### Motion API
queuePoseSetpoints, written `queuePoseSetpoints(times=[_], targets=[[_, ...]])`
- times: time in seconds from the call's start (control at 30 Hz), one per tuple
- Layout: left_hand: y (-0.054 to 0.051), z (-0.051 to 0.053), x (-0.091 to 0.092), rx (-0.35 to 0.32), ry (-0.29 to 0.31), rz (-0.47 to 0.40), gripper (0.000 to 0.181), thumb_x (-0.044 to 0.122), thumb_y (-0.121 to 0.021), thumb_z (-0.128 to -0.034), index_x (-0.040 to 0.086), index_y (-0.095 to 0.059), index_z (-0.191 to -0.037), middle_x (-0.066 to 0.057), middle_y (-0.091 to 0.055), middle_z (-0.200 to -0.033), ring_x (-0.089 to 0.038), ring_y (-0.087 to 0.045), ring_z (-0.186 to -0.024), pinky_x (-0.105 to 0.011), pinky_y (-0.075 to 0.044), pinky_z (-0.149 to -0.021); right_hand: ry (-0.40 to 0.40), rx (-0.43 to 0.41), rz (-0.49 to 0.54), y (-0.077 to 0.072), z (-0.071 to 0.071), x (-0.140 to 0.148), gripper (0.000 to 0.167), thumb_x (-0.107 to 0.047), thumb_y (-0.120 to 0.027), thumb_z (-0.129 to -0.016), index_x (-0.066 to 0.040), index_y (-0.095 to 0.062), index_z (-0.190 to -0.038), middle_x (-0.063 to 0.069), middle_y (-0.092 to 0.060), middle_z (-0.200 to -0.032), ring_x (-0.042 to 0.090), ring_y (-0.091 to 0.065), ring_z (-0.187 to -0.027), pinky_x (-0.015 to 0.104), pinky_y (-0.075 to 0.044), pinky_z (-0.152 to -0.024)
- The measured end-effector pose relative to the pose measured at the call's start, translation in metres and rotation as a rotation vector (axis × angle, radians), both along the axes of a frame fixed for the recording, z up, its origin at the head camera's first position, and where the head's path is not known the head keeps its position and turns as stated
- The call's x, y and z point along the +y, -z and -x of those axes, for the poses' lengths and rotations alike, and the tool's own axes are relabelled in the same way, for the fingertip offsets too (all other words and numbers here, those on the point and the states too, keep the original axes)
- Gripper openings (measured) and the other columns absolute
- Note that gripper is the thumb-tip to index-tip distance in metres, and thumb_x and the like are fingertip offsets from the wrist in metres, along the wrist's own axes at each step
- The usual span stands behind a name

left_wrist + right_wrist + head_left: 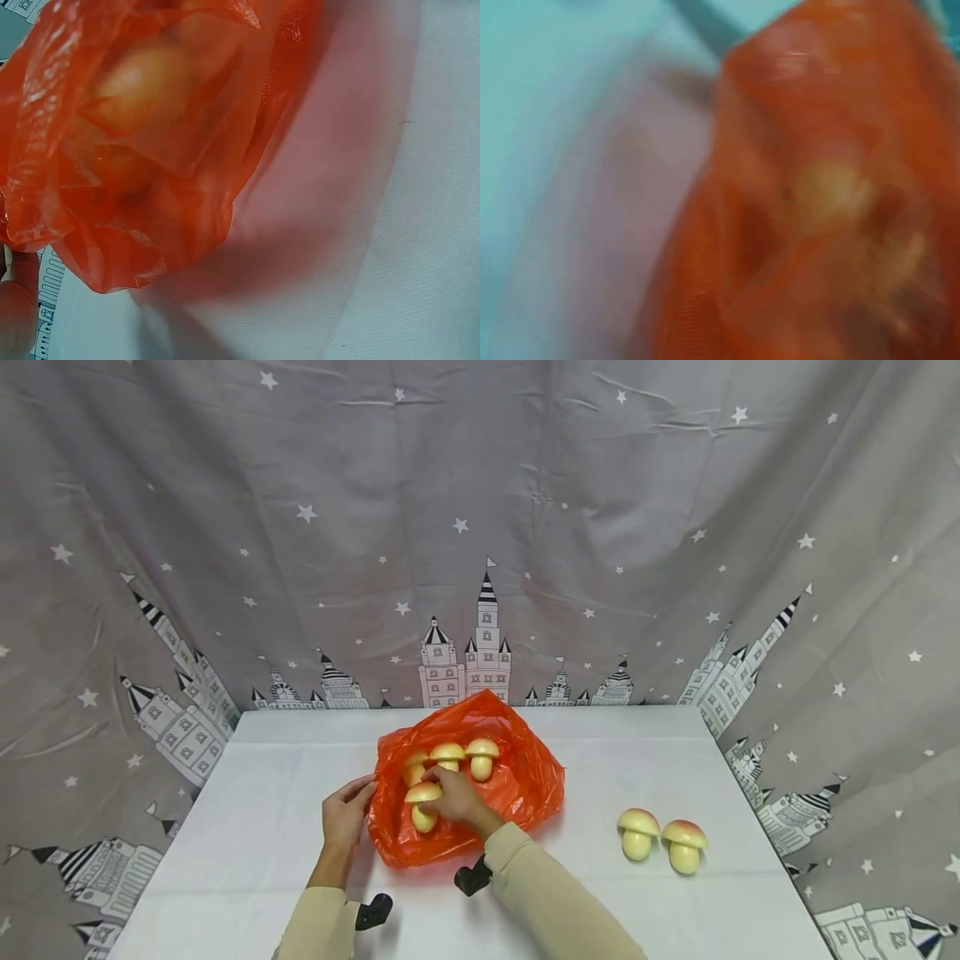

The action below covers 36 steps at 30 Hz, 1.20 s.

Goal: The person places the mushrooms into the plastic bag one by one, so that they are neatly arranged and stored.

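Note:
A red plastic bag (pixel 525 777) lies spread with its mouth upward, and several toy mushrooms (pixel 482 758) with yellow and reddish caps are inside. At the bag's left rim, my left hand (pixel 343 818) pinches the plastic between thumb and fingers. My right hand (pixel 459 802) reaches into the bag and grips the stem side of the front mushroom (pixel 423 818). Through the thin plastic (pixel 142 187), pale round shapes show in the left wrist view. The right wrist view is blurred; red plastic (pixel 780 225) covers most of the hand there.
Two more toy mushrooms, one (pixel 637 833) beside the other (pixel 684 845), stand on the white table (pixel 615 902) to the right of the bag. A grey curtain (pixel 360 568) printed with castles and stars hangs behind the table and along its sides.

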<state>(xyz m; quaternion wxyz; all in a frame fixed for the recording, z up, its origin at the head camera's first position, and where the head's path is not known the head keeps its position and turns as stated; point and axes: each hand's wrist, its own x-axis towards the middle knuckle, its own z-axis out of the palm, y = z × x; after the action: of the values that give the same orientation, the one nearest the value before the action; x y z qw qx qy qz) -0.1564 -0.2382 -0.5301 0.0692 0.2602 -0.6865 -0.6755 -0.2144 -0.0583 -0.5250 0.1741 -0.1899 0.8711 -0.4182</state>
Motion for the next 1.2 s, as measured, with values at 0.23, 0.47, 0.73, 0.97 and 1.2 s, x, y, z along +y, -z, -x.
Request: queuePoseSetpoints(times=[0.23,0.47,0.73,0.97,1.2], targets=[[0.000,0.000,-0.002,-0.002,-0.007,0.006,0.034,0.019,-0.057,-0.0982,-0.002,-0.060,-0.125,-0.019,-0.057,-0.125,-0.002,-0.059,-0.087,-0.009,-0.050,-0.075,-0.015,-0.042,0.007,0.009,-0.006,-0.008,0.037,-0.014,-0.077,-0.081,-0.012,-0.059,-0.113,0.002,-0.062,-0.109,0.017,-0.056,-0.092,0.035,-0.052,-0.087],[0.001,0.002,-0.002,-0.007,0.002,0.022,0.035,0.021,-0.057,-0.0982,-0.001,-0.061,-0.126,-0.019,-0.057,-0.126,-0.001,-0.059,-0.087,-0.009,-0.049,-0.075,0.028,-0.021,-0.003,0.014,-0.011,-0.010,0.041,-0.017,-0.079,-0.080,-0.009,-0.059,-0.115,0.003,-0.062,-0.109,0.019,-0.056,-0.095,0.039,-0.052,-0.090],[0.001,0.000,-0.003,0.016,-0.007,0.020,0.035,0.019,-0.059,-0.0971,-0.004,-0.061,-0.124,-0.015,-0.062,-0.118,0.002,-0.060,-0.082,-0.010,-0.050,-0.075,0.005,-0.001,-0.033,0.016,-0.013,-0.012,0.053,-0.020,-0.082,-0.076,-0.009,-0.057,-0.122,0.004,-0.062,-0.114,0.019,-0.057,-0.098,0.038,-0.050,-0.092],[0.001,0.002,-0.002,0.038,-0.025,0.022,0.035,0.018,-0.061,-0.0960,-0.005,-0.062,-0.123,-0.002,-0.065,-0.105,0.003,-0.061,-0.080,-0.010,-0.050,-0.075,0.011,-0.016,0.051,-0.002,-0.016,0.001,0.048,-0.017,-0.081,-0.078,-0.009,-0.058,-0.120,0.011,-0.058,-0.124,0.028,-0.055,-0.111,0.042,-0.048,-0.095],[0.002,0.000,0.000,0.037,-0.017,0.012,0.035,0.015,-0.060,-0.0962,-0.006,-0.060,-0.124,-0.004,-0.064,-0.107,0.003,-0.061,-0.081,-0.010,-0.050,-0.075,0.076,0.002,0.295,-0.019,-0.017,0.033,0.038,-0.010,-0.074,-0.083,-0.005,-0.060,-0.119,0.015,-0.059,-0.119,0.039,-0.055,-0.112,0.039,-0.052,-0.088]])
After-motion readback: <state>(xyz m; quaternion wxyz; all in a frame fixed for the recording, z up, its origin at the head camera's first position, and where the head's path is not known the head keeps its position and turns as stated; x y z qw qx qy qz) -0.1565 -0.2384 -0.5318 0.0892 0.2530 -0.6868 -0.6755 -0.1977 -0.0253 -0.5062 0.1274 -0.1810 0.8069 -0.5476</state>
